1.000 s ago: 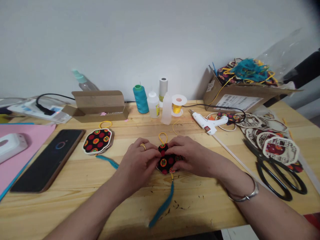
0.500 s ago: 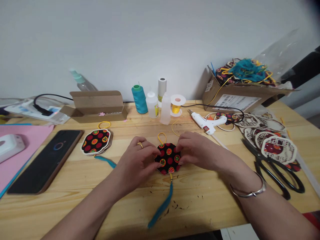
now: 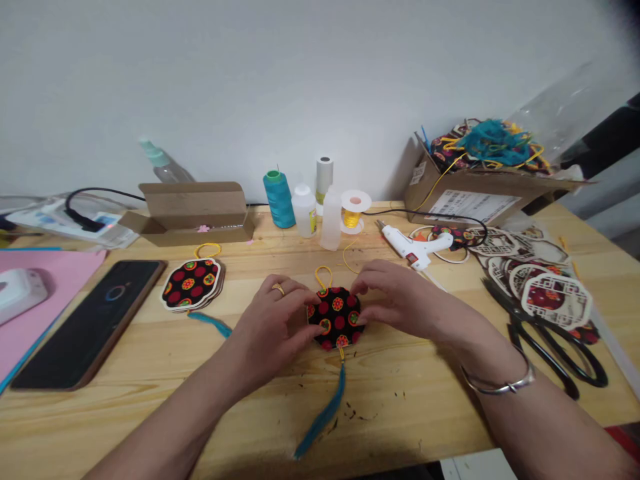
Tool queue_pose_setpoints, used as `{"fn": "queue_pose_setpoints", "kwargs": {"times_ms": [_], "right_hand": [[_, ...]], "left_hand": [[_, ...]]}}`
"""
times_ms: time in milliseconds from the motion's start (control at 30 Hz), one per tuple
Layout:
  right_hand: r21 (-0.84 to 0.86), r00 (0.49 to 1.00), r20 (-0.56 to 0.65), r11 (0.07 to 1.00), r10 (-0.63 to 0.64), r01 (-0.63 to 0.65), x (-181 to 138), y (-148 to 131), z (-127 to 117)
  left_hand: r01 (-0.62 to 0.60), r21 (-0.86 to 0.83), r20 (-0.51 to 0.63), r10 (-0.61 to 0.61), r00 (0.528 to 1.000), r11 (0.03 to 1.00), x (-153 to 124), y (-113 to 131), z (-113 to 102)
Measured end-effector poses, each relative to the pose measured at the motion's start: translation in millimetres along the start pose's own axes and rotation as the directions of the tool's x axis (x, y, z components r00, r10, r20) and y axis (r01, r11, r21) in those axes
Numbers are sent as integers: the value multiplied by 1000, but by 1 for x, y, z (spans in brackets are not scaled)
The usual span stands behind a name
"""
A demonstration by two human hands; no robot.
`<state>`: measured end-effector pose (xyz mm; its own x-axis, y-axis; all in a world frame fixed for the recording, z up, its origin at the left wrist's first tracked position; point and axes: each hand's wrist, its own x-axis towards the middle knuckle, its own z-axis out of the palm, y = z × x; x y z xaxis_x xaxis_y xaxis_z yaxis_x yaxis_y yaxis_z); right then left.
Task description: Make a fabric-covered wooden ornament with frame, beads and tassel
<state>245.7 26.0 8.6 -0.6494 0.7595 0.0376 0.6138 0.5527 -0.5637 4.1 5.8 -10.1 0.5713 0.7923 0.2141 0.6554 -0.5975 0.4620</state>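
Note:
A black fabric ornament [image 3: 337, 318] with red and orange dots lies on the wooden table [image 3: 400, 400]. It has a yellow loop at the top and a teal tassel [image 3: 323, 417] trailing toward me. My left hand [image 3: 273, 323], wearing a gold ring, pinches the ornament's left edge. My right hand [image 3: 395, 300], with a silver bangle on the wrist, pinches its right edge with curled fingers.
A stack of finished ornaments [image 3: 193, 283] and a phone [image 3: 93, 320] lie at the left. Behind are a teal thread spool [image 3: 277, 199], white bottles [image 3: 333, 219], a glue gun [image 3: 413, 247] and cardboard boxes [image 3: 193, 212]. Scissors [image 3: 550, 340] and cut-out wooden frames [image 3: 555, 300] lie at the right.
My fingers have drawn back from the ornament's middle to its edges, uncovering its dotted face. It still lies flat in the same spot.

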Motion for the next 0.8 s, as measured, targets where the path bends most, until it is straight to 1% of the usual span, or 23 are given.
{"fn": "queue_pose_setpoints", "kwargs": {"times_ms": [67,100,167,267,467,800], "right_hand": [[27,999,-45,999,-20,21,0,0,-1],[42,998,-48,998,-36,38,0,0,-1],[76,998,-22,995,-64,66,0,-1,1],[106,998,20,992,-67,65,2,-2,3],[75,996,74,997,-41,36,3,0,8],[60,996,81,998,-30,25,3,-4,6]], "left_hand": [[6,-10,-22,-6,1000,1000,0,1,0],[1,-17,-19,-1,1000,1000,0,1,0],[-11,-34,5,11,1000,999,-1,2,1],[-3,-44,39,5,999,999,-1,1,3],[22,-32,67,-20,998,999,1,-1,4],[26,-42,84,-23,996,999,1,0,4]]}}
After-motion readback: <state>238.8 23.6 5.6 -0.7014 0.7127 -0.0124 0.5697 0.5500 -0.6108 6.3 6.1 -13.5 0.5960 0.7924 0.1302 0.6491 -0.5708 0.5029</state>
